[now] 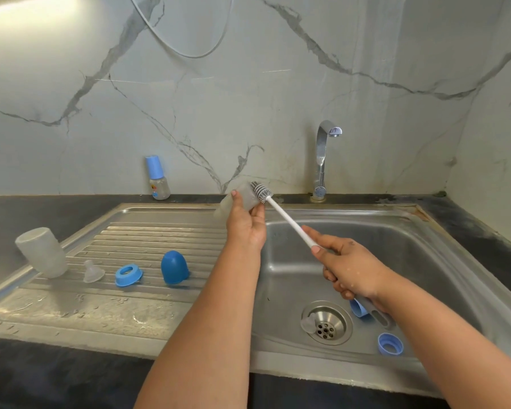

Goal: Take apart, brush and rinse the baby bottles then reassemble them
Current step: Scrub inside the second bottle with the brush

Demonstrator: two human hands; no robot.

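A clear bottle body (242, 199) is held in the air above the inner edge of the draining board (148, 240), at the left rim of the sink basin (425, 261). The left hand (245, 225) grips it, fingers curled round its wall; its long axis tilts, mouth pointing up and to the right. The bristle head of a bottle brush (281, 214) sits at that mouth; the white handle slopes down and right into the right hand (348, 270), whose fingers are wrapped round the handle.

In the basin lie a clear teat (307, 323) on the drain (326, 323), a blue ring (391, 344) on the floor, and another blue piece (357, 309) partly hidden under the right wrist.

On the draining board stand, left to right, a second bottle body (43, 250) mouth down and leaning, a teat (92, 271), a blue collar (128, 274) and a blue cap (174, 267). An assembled bottle (157, 178) stands upright against the marble wall (248, 98), left of the tap (322, 160).
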